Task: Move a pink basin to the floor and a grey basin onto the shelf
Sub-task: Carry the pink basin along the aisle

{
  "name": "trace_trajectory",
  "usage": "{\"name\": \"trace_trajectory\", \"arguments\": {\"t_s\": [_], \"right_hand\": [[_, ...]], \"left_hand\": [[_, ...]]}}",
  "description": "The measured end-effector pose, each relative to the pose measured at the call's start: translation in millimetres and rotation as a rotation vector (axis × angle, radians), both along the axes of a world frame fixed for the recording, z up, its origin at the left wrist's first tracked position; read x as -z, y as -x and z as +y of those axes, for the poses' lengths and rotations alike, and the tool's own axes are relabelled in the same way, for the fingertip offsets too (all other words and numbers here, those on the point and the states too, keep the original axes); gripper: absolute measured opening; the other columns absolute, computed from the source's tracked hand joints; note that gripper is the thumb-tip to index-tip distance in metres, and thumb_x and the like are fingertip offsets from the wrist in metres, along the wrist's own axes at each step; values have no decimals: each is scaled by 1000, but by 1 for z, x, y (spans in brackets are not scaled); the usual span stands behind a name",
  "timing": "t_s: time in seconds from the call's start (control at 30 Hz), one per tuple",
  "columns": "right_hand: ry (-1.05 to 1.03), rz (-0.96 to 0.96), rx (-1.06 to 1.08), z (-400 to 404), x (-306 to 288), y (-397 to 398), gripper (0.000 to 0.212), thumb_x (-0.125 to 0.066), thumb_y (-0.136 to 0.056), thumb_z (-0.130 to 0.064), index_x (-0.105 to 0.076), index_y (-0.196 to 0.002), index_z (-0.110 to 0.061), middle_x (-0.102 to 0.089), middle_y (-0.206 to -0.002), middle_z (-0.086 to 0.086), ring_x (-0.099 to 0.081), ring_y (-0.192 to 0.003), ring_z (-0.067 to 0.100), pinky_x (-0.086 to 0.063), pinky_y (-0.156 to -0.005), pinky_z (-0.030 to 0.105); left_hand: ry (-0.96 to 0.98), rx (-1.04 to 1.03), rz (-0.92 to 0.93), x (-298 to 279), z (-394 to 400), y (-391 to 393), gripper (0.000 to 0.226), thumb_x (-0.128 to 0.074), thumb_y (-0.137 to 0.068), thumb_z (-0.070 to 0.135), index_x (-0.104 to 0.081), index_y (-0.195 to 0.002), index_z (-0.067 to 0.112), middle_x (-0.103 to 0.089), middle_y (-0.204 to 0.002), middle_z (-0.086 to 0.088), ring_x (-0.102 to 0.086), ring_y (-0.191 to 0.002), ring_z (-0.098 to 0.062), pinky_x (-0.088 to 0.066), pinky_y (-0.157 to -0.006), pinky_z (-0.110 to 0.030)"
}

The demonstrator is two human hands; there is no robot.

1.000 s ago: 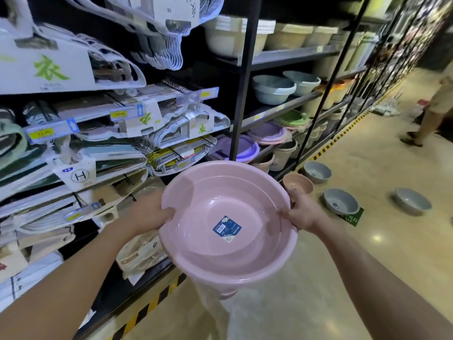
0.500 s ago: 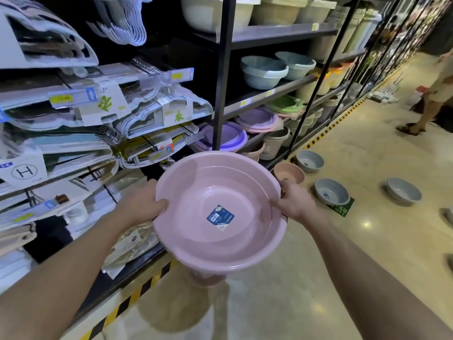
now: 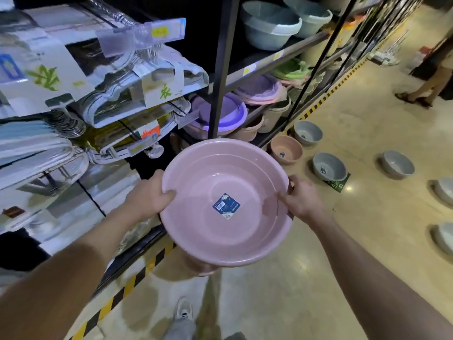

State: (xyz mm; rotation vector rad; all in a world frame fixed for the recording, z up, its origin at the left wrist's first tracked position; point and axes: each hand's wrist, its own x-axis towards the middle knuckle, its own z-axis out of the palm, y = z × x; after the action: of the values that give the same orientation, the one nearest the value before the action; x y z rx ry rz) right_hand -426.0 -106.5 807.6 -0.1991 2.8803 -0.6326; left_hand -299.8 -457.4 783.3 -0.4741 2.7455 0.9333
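The pink basin (image 3: 225, 204) is held mouth-up between both hands, clear of the shelving (image 3: 257, 67) and above the floor (image 3: 343, 241). The left hand (image 3: 149, 197) and right hand (image 3: 301, 200) each clamp opposite rims. Compared with a second ago, the basin sits lower and further along the aisle, which suggests set-down is approaching. Grey basins (image 3: 329, 166) wait on the floor ahead. The basin's underside is hidden; labels on the hanger packs (image 3: 127, 94) are blurred.
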Motion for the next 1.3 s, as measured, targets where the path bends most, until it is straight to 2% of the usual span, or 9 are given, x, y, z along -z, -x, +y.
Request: {"name": "trace_trajectory", "arguments": {"t_s": [0.13,0.37,0.53,0.77,0.87,0.97,1.03,1.17,1.3], "right_hand": [[22,-46,27,-5,36,19,41,-66,-84,-29,-57,-121,-14,-59,-76,-3,-54,-73,22,-40,-63,32],[-12,-82,-29,-13,151,59,45,-67,-83,-30,-62,-125,-16,-63,-70,-2,-59,-79,32,-39,-67,32],[-21,-100,-77,-18,298,74,46,-69,-81,-35,-63,-124,-22,-68,-70,3,-64,-82,35,-53,-75,41],[48,13,-79,-18,532,83,54,-62,-73,-50,-65,-119,-23,-56,-57,-20,-50,-67,26,-35,-66,31],[53,6,-82,-15,614,86,42,-71,-80,-37,-65,-118,-21,-59,-57,-17,-52,-68,27,-34,-65,30],[58,-4,-88,-15,681,88,39,-73,-82,-33,-66,-118,-22,-59,-61,-14,-51,-72,27,-34,-67,30],[58,-28,-90,-15,717,86,41,-75,-81,-34,-66,-119,-21,-61,-66,-6,-51,-75,27,-34,-69,30],[46,-50,-79,-16,761,87,43,-74,-80,-34,-66,-120,-21,-64,-72,-1,-57,-80,31,-38,-70,33],[26,-57,-101,-16,792,85,43,-72,-80,-32,-64,-122,-24,-66,-77,1,-63,-88,34,-44,-71,35]], "left_hand": [[29,-42,-33,37,-4,18,34,-56,-90,44,-41,-111,21,-61,-95,-3,-63,-85,-29,-55,-73,-46],[-146,-180,-139,146,-1,39,42,-60,-84,35,-52,-121,16,-66,-107,-9,-66,-97,-34,-55,-85,-53],[-114,-273,-132,296,-5,38,29,-58,-79,39,-58,-90,12,-63,-72,-4,-66,-68,-31,-45,-52,-31],[27,-270,-80,504,-8,41,33,-60,-78,42,-46,-99,21,-62,-83,-4,-65,-76,-31,-57,-68,-47],[83,-251,-24,584,-8,42,26,-64,-78,39,-50,-93,23,-61,-81,-1,-64,-80,-29,-55,-72,-42],[82,-241,-62,653,-7,42,37,-67,-84,33,-53,-112,13,-68,-103,-14,-64,-99,-38,-52,-84,-46],[86,-238,-99,684,-7,43,43,-65,-83,39,-50,-114,14,-68,-101,-16,-65,-96,-40,-53,-85,-49],[111,-251,-113,730,-5,43,29,-62,-91,39,-46,-108,22,-59,-74,7,-57,-60,-15,-47,-57,-34],[183,-215,-145,769,-1,41,26,-59,-97,41,-39,-108,29,-57,-70,16,-54,-52,-5,-34,-39,-17]]}}
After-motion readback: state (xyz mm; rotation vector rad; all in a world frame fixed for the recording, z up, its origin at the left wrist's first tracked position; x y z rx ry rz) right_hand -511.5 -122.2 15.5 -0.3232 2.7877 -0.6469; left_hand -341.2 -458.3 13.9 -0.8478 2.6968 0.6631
